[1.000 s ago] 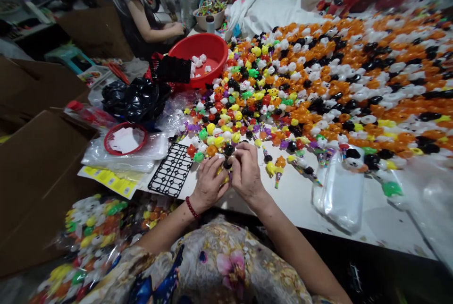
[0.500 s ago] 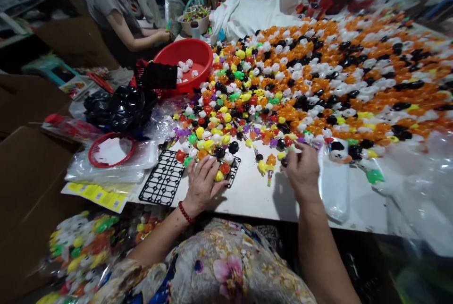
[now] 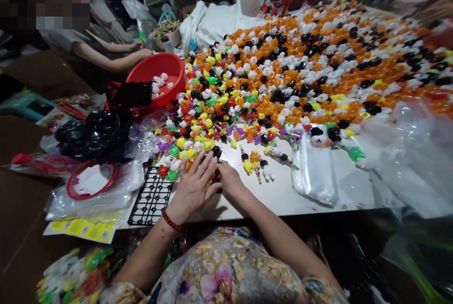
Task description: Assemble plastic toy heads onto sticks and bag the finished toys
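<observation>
My left hand (image 3: 193, 182) lies palm down, fingers stretched, over a cluster of small plastic toy figures at the table's near edge. My right hand (image 3: 230, 180) is right beside it, its fingers curled in by my left thumb; what they hold is hidden. Left of my left hand lies a black plastic grid (image 3: 150, 196). A black toy head (image 3: 216, 151) shows just beyond my fingertips. To the right, a yellow toy (image 3: 248, 166), a white toy (image 3: 268, 174) and several others with printed sticks lie apart on the white table (image 3: 244, 202).
A wide heap of orange, white and black toys (image 3: 300, 63) covers the far table. A red basin (image 3: 155, 75) holds white pieces. Plastic bags (image 3: 314, 172) lie at right; a red basket (image 3: 91, 180) and black bag (image 3: 94, 134) at left. A co-worker's arms (image 3: 106, 56) are beyond.
My right hand has come left from the loose toys to beside my left hand. A white toy now lies by the yellow one. The view has turned a little to the right.
</observation>
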